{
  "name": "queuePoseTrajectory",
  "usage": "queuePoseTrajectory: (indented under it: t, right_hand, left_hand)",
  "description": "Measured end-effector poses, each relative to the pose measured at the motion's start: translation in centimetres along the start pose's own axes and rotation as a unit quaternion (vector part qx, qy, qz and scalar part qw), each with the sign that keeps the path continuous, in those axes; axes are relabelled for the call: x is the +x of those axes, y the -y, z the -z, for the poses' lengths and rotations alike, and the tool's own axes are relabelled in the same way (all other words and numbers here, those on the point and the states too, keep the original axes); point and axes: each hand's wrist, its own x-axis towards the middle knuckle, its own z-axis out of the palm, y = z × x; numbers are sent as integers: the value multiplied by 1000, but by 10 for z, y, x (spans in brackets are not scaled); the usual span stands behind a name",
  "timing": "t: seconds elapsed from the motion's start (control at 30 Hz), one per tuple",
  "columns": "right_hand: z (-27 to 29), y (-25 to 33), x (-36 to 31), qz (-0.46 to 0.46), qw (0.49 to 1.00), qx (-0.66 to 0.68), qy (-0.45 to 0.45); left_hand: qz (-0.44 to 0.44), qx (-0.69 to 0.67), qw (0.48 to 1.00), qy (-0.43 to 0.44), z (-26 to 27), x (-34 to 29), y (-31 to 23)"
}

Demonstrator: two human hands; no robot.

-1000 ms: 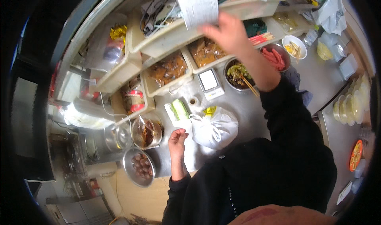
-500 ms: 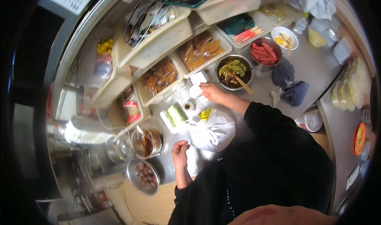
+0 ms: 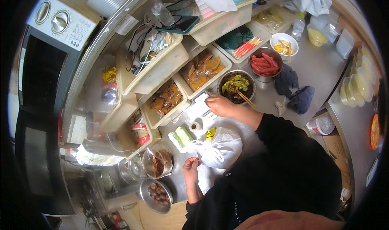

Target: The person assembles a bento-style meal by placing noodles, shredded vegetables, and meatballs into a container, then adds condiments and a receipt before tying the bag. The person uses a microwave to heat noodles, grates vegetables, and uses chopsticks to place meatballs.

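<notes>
Hands are split across a crowded steel counter (image 3: 320, 74): the right hand (image 3: 221, 105) reaches forward with fingers curled down onto a small white flat device (image 3: 201, 103) at the foot of the bins, pressing or gripping its near edge, though I cannot tell which from this angle. The left hand (image 3: 190, 168) sits close to the body, loosely curled, fingertips pinched together near the knotted neck of a white plastic bag (image 3: 221, 147); whether it actually has hold of the knot is hard to say. That bag lies between the two hands, soft and puffed, crinkled where it is tied, with a yellow patch on its upper side. Just left of it lies a flat clear packet with something green inside (image 3: 182, 137), and a small roll of tape (image 3: 195, 126) stands beside it, all within easy reach. Everything is tiered so it can be grabbed quickly: cream plastic tubs (image 3: 125, 82) step upward toward the wall, two of them packed with glossy brown sauce packets (image 3: 200, 69). Round metal bowls hold the wet stuff: dark greens with chopsticks (image 3: 236, 86) resting in them, shiny red sausages (image 3: 264, 63) further right, brown round eggs (image 3: 157, 191) down at the lower left. A clear tub of reddish sauce (image 3: 158, 164) sits near the left hand. Dark blue cloths (image 3: 295, 91) lie crumpled on the bare steel, and a microwave (image 3: 38, 67) fills the left side.
</notes>
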Motion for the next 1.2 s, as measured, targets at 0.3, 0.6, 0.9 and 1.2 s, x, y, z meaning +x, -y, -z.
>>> queuePoseTrajectory:
  t: [0.3, 0.6, 0.9, 1.2]
  right_hand:
    - [182, 5, 52, -30, 868, 407, -284]
    - [307, -18, 113, -126, 927, 61, -347]
    - [304, -11, 87, -114, 900, 165, -386]
    - [305, -17, 79, -85, 904, 167, -385]
  left_hand:
    - [-30, 15, 999, 13, -6, 10, -18]
    - [-186, 170, 963, 97, -51, 55, -128]
    - [-686, 399, 603, -85, -186, 110, -369]
    - [-708, 410, 546, -181, -326, 159, -488]
